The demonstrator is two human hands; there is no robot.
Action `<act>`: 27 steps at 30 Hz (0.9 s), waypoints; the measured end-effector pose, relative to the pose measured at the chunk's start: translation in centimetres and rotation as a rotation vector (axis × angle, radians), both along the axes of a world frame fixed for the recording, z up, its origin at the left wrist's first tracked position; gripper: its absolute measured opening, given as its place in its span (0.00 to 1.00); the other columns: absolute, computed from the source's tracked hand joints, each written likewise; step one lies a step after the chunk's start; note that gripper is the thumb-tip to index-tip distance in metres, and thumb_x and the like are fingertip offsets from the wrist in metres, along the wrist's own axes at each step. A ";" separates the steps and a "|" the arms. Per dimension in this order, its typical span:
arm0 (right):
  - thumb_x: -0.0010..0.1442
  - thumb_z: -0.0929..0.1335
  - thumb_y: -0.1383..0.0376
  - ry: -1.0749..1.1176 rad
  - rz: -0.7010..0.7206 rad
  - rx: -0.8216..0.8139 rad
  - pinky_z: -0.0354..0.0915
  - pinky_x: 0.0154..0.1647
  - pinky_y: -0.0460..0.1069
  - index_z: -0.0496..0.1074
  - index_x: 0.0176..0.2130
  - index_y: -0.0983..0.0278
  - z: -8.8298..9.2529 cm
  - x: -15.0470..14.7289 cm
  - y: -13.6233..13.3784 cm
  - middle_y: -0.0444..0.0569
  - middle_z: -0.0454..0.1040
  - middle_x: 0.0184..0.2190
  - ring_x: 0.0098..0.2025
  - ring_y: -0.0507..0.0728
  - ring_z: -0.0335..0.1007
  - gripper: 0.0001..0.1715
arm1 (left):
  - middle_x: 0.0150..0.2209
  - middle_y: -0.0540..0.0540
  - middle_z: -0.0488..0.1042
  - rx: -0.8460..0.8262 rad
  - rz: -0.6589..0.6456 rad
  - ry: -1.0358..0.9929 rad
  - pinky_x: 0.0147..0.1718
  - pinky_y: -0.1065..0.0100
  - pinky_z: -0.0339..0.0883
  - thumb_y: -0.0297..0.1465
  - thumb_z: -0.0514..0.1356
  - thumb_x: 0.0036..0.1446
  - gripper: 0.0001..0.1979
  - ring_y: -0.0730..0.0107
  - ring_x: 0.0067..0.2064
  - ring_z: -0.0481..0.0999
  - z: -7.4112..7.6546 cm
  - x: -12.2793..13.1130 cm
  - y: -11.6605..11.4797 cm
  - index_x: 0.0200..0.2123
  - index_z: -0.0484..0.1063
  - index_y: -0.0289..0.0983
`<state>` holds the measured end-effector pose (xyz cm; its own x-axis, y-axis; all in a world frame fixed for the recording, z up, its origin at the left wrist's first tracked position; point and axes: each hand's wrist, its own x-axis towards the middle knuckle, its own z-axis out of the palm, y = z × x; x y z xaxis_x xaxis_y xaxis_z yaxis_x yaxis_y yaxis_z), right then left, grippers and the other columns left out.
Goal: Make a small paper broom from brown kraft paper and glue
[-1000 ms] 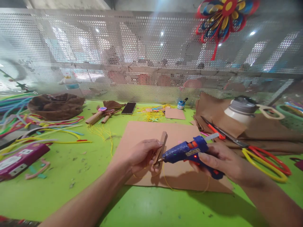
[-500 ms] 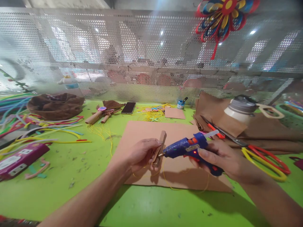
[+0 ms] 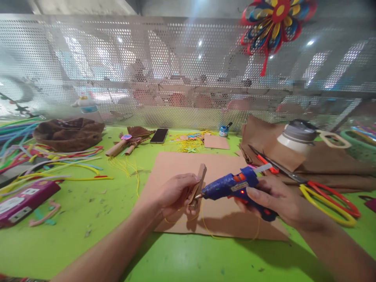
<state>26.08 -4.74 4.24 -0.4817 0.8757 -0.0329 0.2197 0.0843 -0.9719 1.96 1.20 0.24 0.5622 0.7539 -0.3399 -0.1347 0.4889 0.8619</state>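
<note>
My left hand (image 3: pixel 179 194) is closed around a narrow folded strip of brown cardboard (image 3: pixel 201 174), held tilted with its lower end toward me. A blue hot glue gun (image 3: pixel 225 185) is gripped in my right hand (image 3: pixel 273 199), its red light lit and a clear glue stick (image 3: pixel 263 167) poking out of its back. The gun's metal nozzle meets or nearly meets the strip near its lower end. Beneath both hands lies a flat cardboard sheet (image 3: pixel 170 164). Thin yellow string (image 3: pixel 210 232) trails below the strip across the sheet.
Scissors (image 3: pixel 326 199) lie at right beside brown paper (image 3: pixel 264 141) and a lidded cup (image 3: pixel 299 135). Behind are a phone (image 3: pixel 159 136), rolled paper pieces (image 3: pixel 120 147) and a blue jar (image 3: pixel 223 131). At left are a purple power strip (image 3: pixel 28 201), pipe cleaners (image 3: pixel 67 161) and a brown cloth item (image 3: pixel 69 135).
The glue gun's nozzle has shifted slightly down along the cardboard strip toward its lower end. Both hands keep their holds, and the view has tilted a little.
</note>
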 end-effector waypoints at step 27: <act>0.60 0.64 0.48 -0.035 -0.033 0.067 0.54 0.19 0.43 0.72 0.33 0.70 0.0 0.6 0.4 0.51 0.70 0.27 0.23 0.48 0.60 0.26 | 0.18 0.51 0.68 0.006 -0.001 -0.011 0.11 0.73 0.63 0.32 0.58 0.54 0.06 0.75 0.14 0.64 -0.3 -0.1 0.1 0.29 0.67 0.34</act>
